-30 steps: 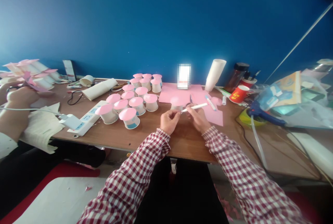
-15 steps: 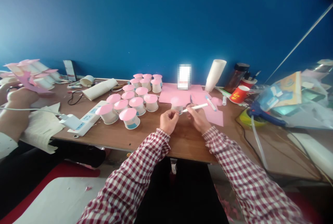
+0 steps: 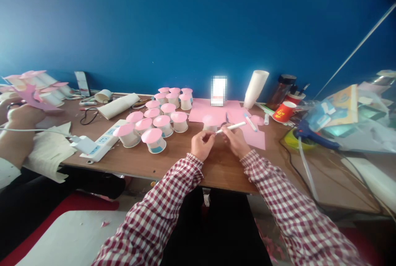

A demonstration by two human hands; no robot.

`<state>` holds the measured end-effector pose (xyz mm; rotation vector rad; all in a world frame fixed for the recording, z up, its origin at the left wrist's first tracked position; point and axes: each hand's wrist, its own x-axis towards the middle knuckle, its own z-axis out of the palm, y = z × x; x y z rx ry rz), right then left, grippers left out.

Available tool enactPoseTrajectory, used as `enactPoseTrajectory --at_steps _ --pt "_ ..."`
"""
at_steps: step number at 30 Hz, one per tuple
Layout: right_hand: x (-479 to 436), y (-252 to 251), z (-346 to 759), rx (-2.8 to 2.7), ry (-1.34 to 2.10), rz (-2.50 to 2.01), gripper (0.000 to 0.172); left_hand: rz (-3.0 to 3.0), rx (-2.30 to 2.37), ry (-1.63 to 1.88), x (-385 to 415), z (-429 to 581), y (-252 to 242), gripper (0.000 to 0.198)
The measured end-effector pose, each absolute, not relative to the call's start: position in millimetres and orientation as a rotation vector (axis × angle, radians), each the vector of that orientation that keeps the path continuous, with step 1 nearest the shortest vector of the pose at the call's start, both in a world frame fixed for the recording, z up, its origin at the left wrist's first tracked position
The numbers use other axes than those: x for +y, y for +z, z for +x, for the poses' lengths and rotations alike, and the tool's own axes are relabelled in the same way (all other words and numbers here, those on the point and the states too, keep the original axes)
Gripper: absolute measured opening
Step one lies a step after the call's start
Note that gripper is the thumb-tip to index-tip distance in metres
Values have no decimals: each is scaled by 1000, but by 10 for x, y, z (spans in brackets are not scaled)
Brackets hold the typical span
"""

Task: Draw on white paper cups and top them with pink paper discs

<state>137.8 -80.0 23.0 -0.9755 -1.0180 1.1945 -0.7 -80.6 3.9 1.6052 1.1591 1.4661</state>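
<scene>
A slim white marker (image 3: 234, 127) slants upward to the right in my right hand (image 3: 236, 140), whose fingers are closed around its middle. The closed fingertips of my left hand (image 3: 202, 143) meet the marker's lower left end; a cap there cannot be made out. Just beyond my hands stands a white paper cup with a pink paper cone top (image 3: 210, 121), blurred and partly hidden. Several more such cups (image 3: 154, 144) stand in a group to the left. Behind the hands lies pink paper (image 3: 201, 111), with a second pen (image 3: 250, 123) on it.
A phone-like pixelated screen (image 3: 218, 91) stands by the wall beside stacked white cups (image 3: 256, 88). On the right are a red cup (image 3: 284, 111), a blue glue gun (image 3: 318, 137) and plastic bags. A power strip (image 3: 105, 140) lies left; another person's hand (image 3: 26, 117) holds pink paper.
My left fingertips have moved slightly right, closing the small gap at the marker's dark tip, which no longer shows. My right hand has barely shifted.
</scene>
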Motion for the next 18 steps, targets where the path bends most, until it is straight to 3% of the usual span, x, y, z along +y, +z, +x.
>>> enactPoseTrajectory --at_steps 18 --pt "-775 194 1398 -1055 1098 -1026 40 1626 1148 1466 -812 6 28 17"
